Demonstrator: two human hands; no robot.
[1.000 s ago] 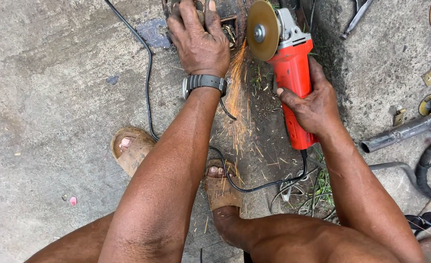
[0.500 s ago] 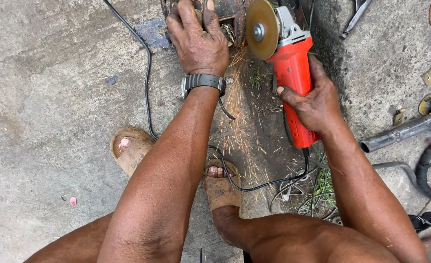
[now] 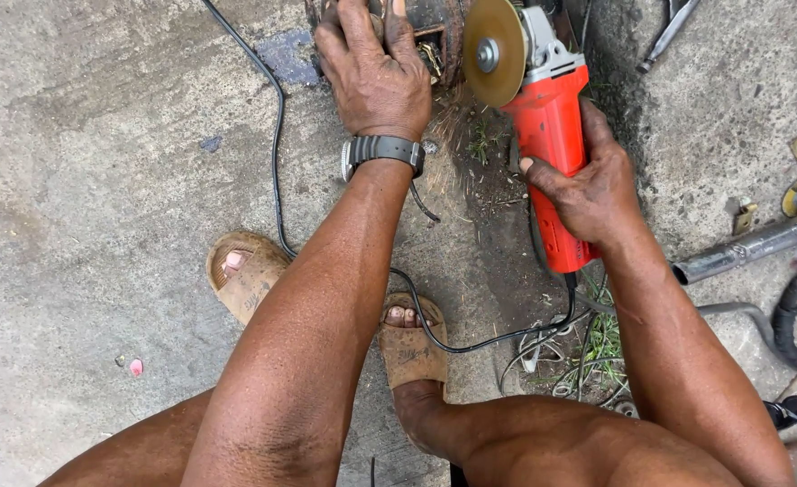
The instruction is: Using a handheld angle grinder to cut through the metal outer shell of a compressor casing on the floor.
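left hand (image 3: 376, 77): pressed flat, gripping rusty metal part (image 3: 435, 36) at top centre | right hand (image 3: 588, 185): wrapped around red angle grinder (image 3: 552, 135), upper right, disc beside the part | concrete floor (image 3: 101, 180)

Left hand (image 3: 373, 77): arm stretched forward, palm down, fingers curled and pressed flat. Right hand (image 3: 588, 185): arm bent slightly inward, fingers wrapped in a closed grip, thumb pointing forward. Both knees bent, feet planted.
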